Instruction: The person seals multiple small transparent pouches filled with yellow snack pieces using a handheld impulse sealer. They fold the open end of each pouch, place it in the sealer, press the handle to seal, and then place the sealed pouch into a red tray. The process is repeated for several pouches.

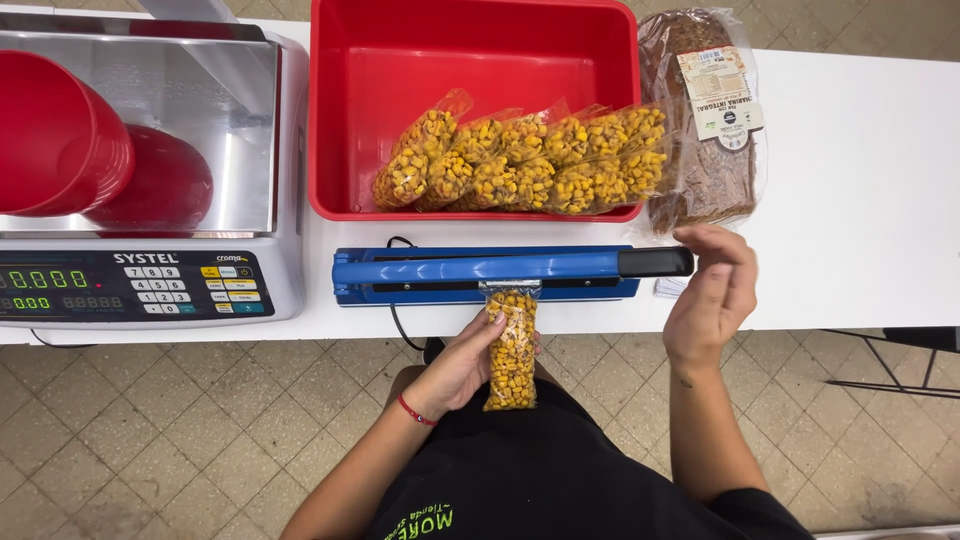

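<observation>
My left hand (pixel 462 365) holds a small clear bag of yellow-orange kernels (pixel 511 350) by its upper side. The bag's open top is tucked under the closed arm of a blue heat sealer (pixel 480 270) on the white table. My right hand (pixel 712 290) hovers at the sealer's black handle (pixel 655 262), fingers loosely curled, touching or just off its end. A red tub (pixel 360 120) behind the sealer holds several filled bags of the same kernels (pixel 530 160) lying in a row.
A steel digital scale (pixel 140 270) stands at the left with a red bowl (pixel 60 135) on its pan. A wrapped dark loaf of bread (pixel 705 170) lies to the right of the tub. The white table (pixel 860 200) extends right; tiled floor lies below.
</observation>
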